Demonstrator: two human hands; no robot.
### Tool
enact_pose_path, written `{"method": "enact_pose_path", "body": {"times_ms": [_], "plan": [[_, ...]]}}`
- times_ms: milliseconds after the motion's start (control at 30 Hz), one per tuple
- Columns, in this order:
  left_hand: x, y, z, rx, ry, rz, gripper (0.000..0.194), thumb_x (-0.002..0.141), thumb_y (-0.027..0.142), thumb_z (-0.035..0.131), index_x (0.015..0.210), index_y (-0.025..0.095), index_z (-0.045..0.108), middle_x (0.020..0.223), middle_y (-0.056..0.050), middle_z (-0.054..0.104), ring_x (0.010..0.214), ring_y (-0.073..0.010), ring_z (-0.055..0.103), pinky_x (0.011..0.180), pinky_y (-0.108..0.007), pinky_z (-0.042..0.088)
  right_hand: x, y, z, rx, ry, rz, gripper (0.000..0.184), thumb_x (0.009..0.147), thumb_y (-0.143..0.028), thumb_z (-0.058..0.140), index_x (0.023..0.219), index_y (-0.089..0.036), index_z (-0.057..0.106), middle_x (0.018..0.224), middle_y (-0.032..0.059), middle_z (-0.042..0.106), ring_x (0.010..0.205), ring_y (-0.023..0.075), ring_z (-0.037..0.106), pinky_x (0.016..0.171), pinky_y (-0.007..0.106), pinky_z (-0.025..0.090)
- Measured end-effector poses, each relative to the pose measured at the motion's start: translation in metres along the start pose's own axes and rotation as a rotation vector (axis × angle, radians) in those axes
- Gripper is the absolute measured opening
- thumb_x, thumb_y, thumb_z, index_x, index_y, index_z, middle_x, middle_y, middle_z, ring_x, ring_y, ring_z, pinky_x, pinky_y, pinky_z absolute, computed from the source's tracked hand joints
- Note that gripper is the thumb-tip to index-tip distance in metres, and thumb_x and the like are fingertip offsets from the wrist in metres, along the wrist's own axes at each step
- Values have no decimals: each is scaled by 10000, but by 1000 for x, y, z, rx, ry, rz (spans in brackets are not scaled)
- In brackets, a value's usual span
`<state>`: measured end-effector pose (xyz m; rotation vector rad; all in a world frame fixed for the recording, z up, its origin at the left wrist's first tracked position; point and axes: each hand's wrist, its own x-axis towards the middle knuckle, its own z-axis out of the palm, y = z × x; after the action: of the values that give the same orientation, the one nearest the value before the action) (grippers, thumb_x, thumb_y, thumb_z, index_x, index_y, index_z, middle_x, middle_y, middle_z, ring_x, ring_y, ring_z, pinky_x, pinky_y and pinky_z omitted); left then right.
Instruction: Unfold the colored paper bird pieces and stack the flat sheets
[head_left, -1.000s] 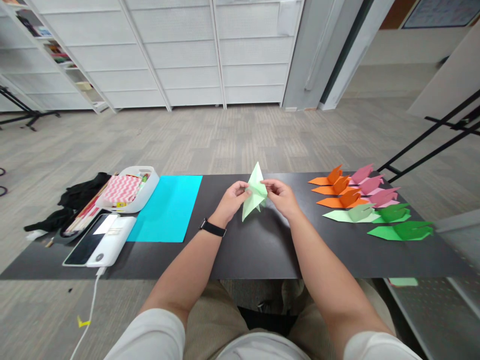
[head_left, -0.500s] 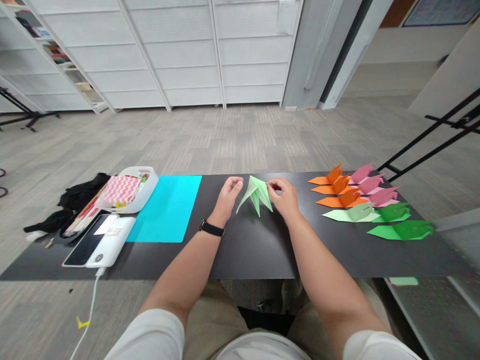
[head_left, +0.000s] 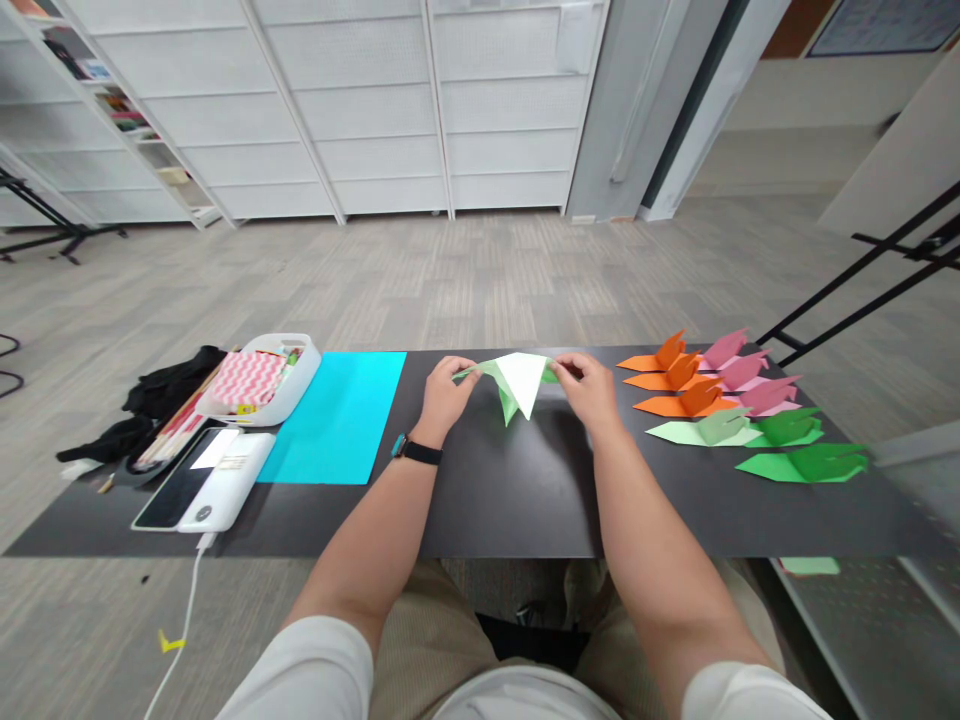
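A light green folded paper [head_left: 517, 382] is held just above the black table [head_left: 525, 490], near its far edge. My left hand [head_left: 444, 395] pinches the paper's left tip, and my right hand [head_left: 592, 390] pinches its right tip. The two tips are spread wide apart, and a pale flap points down between them. A black watch sits on my left wrist.
Several folded paper cranes, orange [head_left: 667, 378], pink [head_left: 742, 372] and green [head_left: 795, 450], lie in rows at the right. A cyan sheet [head_left: 337, 415] lies left of my hands. Further left are a white tray [head_left: 259, 380] of patterned paper, a white device [head_left: 202, 480] with a cable and black cloth [head_left: 161, 385].
The paper was held upright, then tipped down. Both hands have moved apart, pulling its two tips out sideways so the piece now spreads wide.
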<state>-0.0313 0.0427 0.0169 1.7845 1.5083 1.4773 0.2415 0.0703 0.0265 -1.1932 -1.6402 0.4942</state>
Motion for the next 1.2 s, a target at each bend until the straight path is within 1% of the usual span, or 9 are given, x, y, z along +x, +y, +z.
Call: {"method": "enact_pose_path", "body": {"times_ms": [167,300,400,500,600,733,833,967,1200], "plan": [[5,-12,-6,32,9,-40,112,927,278,704,998,202,743,1042,-77,740,1002,-228,679,991,-404,528,2,5,-7,1,-28,96,239,884,-455,696,884,-230,773,851,48,777,780,241,690,780,385,539],[-1,4,-10,121,94,159,354,918,312,739,1253,211,680,1278,-126,694,1241,-283,619,1145,-475,452,2,2,-6,19,-24,140,287,876,-483,684,921,-217,782,835,51,772,744,225,672,744,365,529],[-7,22,-11,156,-42,336,482,884,359,800,1320,229,640,1366,-130,663,1338,-304,576,1206,-502,406,0,0,-3,15,-39,145,305,874,-489,671,939,-213,784,830,49,768,736,215,662,745,355,522],[-11,32,-7,141,-151,379,553,860,396,833,1341,229,615,1412,-134,641,1365,-303,573,1201,-500,434,-1,-2,0,5,-83,143,320,886,-487,663,987,-209,785,813,38,751,731,203,652,748,340,508],[-12,32,-3,113,-172,341,482,888,363,803,1312,220,626,1399,-134,653,1353,-287,600,1179,-478,474,-3,-5,1,12,-150,116,312,905,-461,659,1045,-214,787,810,24,731,737,190,642,740,317,492],[-10,24,0,67,-110,234,244,944,216,682,1187,214,703,1281,-100,738,1230,-253,686,1133,-444,517,-5,-10,3,29,-224,55,306,925,-437,648,1094,-223,785,821,18,711,745,183,631,742,308,482],[-8,18,0,30,-51,99,216,967,193,622,1139,216,750,1191,-75,782,1136,-240,726,1072,-410,547,-7,-12,5,9,-249,12,316,899,-442,695,1116,-230,785,821,16,697,731,182,607,742,312,477],[-5,12,0,-74,12,-49,196,988,270,624,1104,209,770,1029,-57,798,939,-204,753,905,-331,588,-8,-14,7,-55,-287,-16,428,825,-433,793,1210,-247,764,816,12,687,729,193,584,730,317,462],[-4,10,-1,-151,75,-69,216,986,306,645,1141,209,760,1039,-63,799,945,-196,763,896,-315,598,-8,-11,10,-42,-281,85,428,851,-441,745,1229,-240,755,824,10,655,742,192,578,732,323,460]]}}
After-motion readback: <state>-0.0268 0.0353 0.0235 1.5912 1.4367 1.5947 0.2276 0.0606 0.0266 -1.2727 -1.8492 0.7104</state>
